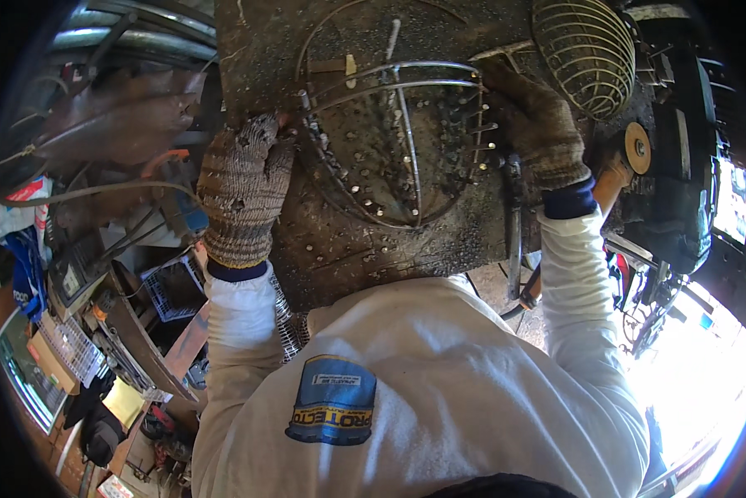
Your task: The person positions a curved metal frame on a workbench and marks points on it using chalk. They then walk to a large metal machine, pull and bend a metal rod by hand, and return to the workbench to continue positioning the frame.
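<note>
A curved frame of welded steel rods [410, 149] lies on the dark, stained metal worktable [365, 266]. Two bowed rods cross its far side, and one rod runs down its middle to a rounded near end. My left hand [242, 187], in a worn brown knit glove, is closed at the frame's left corner, with a fingertip showing through. At the right corner my right hand [543, 120], gloved alike, has its fingers curled against the rod ends; their tips are partly hidden.
A domed wire cage [585, 58] stands at the far right of the table. Beside my right wrist is an angle grinder with a round disc [637, 148]. A metal bar [514, 228] hangs along the table's right edge. To the left are cluttered crates [172, 286] and cables.
</note>
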Demonstrator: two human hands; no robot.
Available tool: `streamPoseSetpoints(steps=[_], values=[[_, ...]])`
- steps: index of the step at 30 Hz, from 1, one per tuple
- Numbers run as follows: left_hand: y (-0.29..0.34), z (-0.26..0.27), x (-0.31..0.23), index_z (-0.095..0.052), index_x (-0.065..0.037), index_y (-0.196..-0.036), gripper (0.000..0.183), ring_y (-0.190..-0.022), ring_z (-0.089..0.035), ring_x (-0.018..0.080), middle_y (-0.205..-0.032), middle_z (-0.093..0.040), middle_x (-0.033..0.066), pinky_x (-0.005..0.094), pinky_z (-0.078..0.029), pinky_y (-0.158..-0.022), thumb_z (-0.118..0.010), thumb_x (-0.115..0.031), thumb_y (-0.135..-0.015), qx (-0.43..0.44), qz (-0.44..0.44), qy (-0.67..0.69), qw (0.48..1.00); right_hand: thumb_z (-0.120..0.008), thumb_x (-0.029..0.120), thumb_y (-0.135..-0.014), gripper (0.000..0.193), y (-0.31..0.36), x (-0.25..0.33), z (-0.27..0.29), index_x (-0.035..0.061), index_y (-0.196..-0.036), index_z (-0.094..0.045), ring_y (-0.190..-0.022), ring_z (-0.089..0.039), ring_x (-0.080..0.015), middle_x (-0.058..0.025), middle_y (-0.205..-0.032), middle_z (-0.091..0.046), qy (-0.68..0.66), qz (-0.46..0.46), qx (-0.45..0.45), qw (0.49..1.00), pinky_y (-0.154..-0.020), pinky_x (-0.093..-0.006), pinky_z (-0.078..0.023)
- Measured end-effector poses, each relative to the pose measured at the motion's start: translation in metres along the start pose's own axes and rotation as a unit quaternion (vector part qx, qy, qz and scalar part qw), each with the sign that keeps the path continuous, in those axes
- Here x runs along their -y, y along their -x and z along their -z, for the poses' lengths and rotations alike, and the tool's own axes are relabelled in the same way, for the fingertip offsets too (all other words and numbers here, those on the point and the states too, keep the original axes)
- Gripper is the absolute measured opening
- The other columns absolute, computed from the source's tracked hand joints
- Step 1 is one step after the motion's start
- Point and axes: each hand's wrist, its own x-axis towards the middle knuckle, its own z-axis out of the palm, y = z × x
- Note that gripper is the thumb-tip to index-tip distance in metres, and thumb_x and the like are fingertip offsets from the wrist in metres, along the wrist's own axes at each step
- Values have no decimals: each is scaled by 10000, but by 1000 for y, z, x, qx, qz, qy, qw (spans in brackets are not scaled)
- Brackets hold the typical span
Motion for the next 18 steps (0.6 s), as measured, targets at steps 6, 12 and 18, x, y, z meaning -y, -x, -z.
streamPoseSetpoints(steps=[6, 12, 18], values=[[12, -8, 4, -731, -147, -1139, 335, -996, -683, 327, -1111, -723, 92, 430, -557, -886, -777, -181, -809, 4, 4, -13, 1000, -676, 258, -962, 393, -3, -5, -1, 115, -1327, -654, -1173, -663, -295, -143, -1266, -689, 68, 55, -27, 996, -982, -391, -530], [15, -7, -1, -729, -157, -1159, 329, -1050, -659, 333, -1156, -710, 87, 447, -542, -920, -753, -204, -833, 16, -1, -39, 999, -651, 270, -974, 384, -6, -34, -7, 116, -1326, -652, -1178, -658, -301, -148, -1260, -688, 74, 143, -50, 986, -985, -392, -530], [14, -6, -1, -715, -145, -1158, 315, -1022, -674, 333, -1132, -714, 98, 445, -548, -896, -748, -202, -851, 6, -11, -47, 999, -640, 285, -972, 389, -1, -11, -3, 126, -1327, -652, -1167, -661, -307, -141, -1262, -688, 111, 107, -41, 987, -983, -395, -531]])
